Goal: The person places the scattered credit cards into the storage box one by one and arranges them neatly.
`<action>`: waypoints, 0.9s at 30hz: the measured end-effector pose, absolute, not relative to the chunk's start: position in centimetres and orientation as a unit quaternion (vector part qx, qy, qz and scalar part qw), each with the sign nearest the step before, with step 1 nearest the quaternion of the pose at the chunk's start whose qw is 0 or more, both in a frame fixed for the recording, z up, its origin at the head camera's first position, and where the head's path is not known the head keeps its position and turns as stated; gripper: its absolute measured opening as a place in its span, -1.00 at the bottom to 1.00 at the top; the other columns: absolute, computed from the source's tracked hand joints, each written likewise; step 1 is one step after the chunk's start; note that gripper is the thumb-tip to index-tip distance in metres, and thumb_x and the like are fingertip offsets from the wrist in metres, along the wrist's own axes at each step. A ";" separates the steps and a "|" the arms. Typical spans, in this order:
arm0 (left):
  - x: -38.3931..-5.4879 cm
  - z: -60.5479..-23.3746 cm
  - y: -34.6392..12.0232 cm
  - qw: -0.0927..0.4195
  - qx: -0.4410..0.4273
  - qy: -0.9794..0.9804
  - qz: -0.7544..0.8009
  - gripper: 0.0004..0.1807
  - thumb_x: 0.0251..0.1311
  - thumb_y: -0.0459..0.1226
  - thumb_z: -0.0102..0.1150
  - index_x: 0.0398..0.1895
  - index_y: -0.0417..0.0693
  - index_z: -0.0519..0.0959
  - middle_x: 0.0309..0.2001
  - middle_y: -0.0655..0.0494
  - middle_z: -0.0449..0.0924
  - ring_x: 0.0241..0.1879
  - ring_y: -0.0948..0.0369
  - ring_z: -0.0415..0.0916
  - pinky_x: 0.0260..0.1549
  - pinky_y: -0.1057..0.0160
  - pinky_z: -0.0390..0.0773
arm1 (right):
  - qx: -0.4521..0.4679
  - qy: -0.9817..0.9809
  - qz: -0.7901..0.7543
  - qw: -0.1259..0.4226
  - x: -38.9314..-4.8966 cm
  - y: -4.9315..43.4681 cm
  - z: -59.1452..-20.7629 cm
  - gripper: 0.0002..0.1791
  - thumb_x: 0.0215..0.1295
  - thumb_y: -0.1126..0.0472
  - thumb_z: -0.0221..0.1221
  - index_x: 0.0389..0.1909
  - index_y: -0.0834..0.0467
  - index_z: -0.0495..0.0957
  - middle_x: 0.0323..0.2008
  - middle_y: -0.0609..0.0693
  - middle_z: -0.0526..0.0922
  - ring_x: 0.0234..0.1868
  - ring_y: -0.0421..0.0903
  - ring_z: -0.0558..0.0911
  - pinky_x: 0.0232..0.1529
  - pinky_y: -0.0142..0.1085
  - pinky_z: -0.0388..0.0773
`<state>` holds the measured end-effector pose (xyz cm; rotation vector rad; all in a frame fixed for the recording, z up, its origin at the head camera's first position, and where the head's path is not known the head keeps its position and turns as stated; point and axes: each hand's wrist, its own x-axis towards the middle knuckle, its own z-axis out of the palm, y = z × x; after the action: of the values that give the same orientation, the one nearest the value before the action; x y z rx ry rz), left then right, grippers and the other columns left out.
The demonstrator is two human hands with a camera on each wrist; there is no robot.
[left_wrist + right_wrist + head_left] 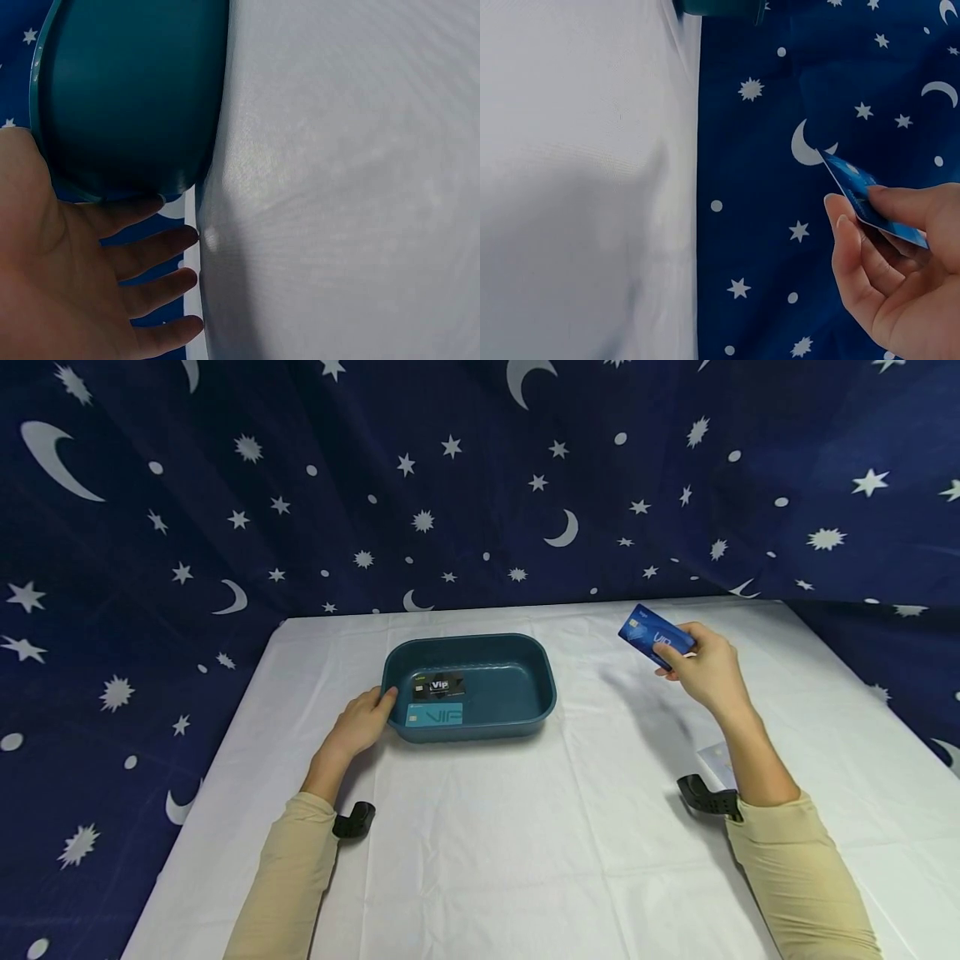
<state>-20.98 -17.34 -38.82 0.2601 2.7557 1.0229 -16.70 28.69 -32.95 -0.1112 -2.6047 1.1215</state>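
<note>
Likely carry step: right hand (708, 672) pinches blue card (647, 631); left hand (358, 722) (straight-fingered) touches tray (513, 685) at left end. Next move probably needs leftward travel, then lowering in.

Left grip (362, 722) splayed, right grip (708, 670) pinched.

Blue card (649, 632), printed "VIP": raised, tilted, well apart at 3 o'clock from the teal tray (502, 690). Tray: rounded rectangle, standing upright.
</note>
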 end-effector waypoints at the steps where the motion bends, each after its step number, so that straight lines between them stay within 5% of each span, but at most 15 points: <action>1: -21.0 -38.8 -17.3 0.095 0.088 0.930 0.345 -0.35 0.50 0.04 -0.44 0.27 -0.33 0.32 0.24 -0.33 0.31 0.28 -0.23 0.16 0.16 -0.29 0.11 | -0.038 -0.907 0.390 0.152 -16.7 28.6 -32.9 -0.54 0.37 0.13 0.15 0.08 0.43 0.40 -0.23 0.47 0.58 -0.66 -0.46 0.55 -0.61 -0.52 0.48; 27: -20.9 -38.6 -17.5 0.089 0.086 0.936 0.328 -0.38 0.50 0.02 -0.42 0.23 -0.31 0.36 0.21 -0.31 0.36 0.25 -0.21 0.22 0.14 -0.25 0.16 | -0.019 -0.920 0.366 0.140 -16.7 26.7 -33.4 -0.56 0.36 0.11 0.16 0.08 0.37 0.43 -0.32 0.36 0.63 -0.65 -0.41 0.54 -0.65 -0.42 0.39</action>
<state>-20.91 -17.48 -38.57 0.2549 2.7855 0.9759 -16.71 26.72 -33.41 -0.0545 -2.6588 1.0564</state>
